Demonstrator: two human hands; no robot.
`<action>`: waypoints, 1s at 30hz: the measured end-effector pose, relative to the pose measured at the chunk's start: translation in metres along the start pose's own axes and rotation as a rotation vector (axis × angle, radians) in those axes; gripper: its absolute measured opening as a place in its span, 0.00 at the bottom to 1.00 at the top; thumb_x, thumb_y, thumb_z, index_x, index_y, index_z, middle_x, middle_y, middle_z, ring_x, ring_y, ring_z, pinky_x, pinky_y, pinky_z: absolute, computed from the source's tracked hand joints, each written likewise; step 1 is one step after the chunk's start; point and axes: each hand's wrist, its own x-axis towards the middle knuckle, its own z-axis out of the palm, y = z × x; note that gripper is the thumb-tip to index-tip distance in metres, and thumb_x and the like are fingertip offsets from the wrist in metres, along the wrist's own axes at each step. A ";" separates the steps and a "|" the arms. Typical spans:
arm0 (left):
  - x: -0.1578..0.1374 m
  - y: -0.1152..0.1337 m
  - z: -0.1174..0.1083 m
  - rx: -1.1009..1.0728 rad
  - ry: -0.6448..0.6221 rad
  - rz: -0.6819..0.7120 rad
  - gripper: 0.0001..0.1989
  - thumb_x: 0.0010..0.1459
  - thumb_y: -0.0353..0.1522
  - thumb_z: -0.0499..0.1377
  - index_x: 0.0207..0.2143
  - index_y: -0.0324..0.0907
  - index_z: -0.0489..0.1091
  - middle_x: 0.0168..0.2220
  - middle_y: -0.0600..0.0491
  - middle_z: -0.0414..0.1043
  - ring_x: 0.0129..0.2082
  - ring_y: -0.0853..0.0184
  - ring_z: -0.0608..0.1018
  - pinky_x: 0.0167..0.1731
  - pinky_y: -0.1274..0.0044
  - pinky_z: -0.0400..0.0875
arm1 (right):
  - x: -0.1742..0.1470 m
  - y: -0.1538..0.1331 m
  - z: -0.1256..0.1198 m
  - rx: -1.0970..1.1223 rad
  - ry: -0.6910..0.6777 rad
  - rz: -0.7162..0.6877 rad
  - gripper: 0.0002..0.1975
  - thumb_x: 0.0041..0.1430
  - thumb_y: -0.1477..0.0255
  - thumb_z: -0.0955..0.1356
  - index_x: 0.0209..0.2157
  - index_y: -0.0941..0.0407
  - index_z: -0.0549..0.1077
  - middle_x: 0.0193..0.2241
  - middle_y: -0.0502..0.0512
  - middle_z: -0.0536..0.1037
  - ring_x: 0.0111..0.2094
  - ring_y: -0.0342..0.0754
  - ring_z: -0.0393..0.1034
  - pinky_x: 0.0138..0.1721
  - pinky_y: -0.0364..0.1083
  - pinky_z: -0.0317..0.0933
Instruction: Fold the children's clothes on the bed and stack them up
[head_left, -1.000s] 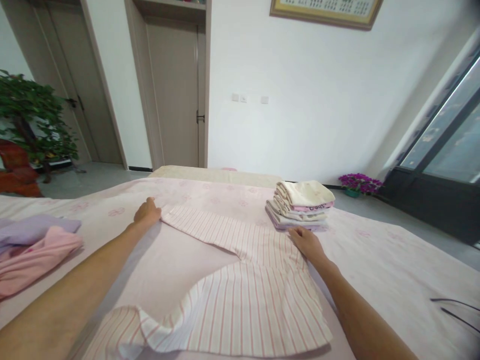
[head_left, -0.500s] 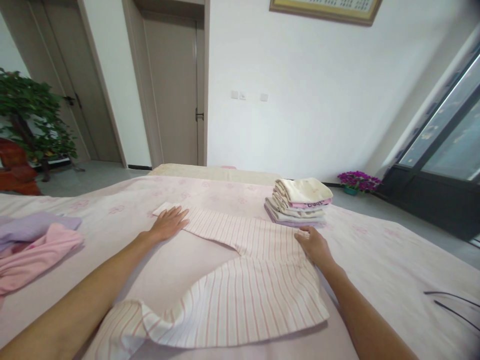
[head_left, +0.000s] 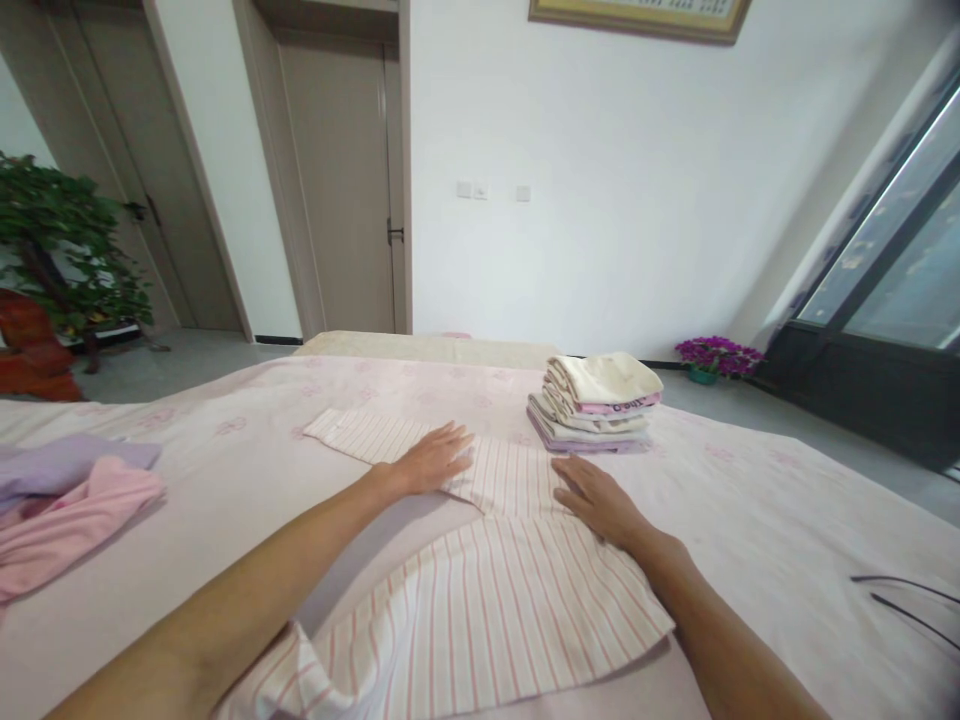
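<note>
Striped trousers point(head_left: 510, 590), cream with pink lines, lie spread on a pale pink sheet, the far leg flat and the near leg bunched at its lower left end. My left hand point(head_left: 435, 458) rests palm down on the far leg, fingers stretched out. At the waist end, my right hand point(head_left: 596, 495) lies on the cloth with its fingers extended and slightly apart. Neither hand grips the fabric. Part of the near leg is hidden behind my left forearm.
A stack of folded clothes point(head_left: 600, 405) stands on the bed beyond my right hand. Crumpled pink clothing point(head_left: 82, 515) and lilac clothing point(head_left: 75, 462) lie at the left. Thin dark glasses temples point(head_left: 911, 605) show at the right edge. The bed sheet point(head_left: 787, 530) reaches far to both sides.
My left hand has slid right along the far leg, from its cuff toward the middle. My right hand has shifted slightly left over the waist end. The near leg's bunched end has moved a little.
</note>
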 end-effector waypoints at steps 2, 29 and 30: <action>0.013 0.022 0.009 -0.050 -0.056 0.046 0.30 0.69 0.46 0.38 0.66 0.41 0.54 0.67 0.44 0.53 0.69 0.60 0.52 0.65 0.66 0.48 | -0.001 0.004 0.010 -0.056 -0.104 -0.007 0.30 0.66 0.54 0.57 0.64 0.55 0.62 0.65 0.56 0.61 0.67 0.55 0.50 0.65 0.56 0.48; -0.027 -0.076 -0.002 0.075 -0.026 -0.683 0.29 0.67 0.43 0.40 0.63 0.34 0.58 0.66 0.34 0.54 0.67 0.44 0.52 0.61 0.51 0.46 | 0.000 0.011 0.021 -0.095 -0.124 -0.004 0.31 0.67 0.54 0.55 0.67 0.52 0.56 0.67 0.55 0.56 0.68 0.53 0.47 0.66 0.57 0.43; -0.013 -0.056 0.003 0.063 -0.015 -0.606 0.29 0.67 0.44 0.41 0.64 0.39 0.57 0.67 0.39 0.53 0.68 0.50 0.51 0.63 0.55 0.46 | 0.000 0.010 0.020 -0.098 -0.128 -0.003 0.31 0.67 0.54 0.54 0.67 0.52 0.56 0.67 0.56 0.56 0.68 0.53 0.47 0.66 0.57 0.43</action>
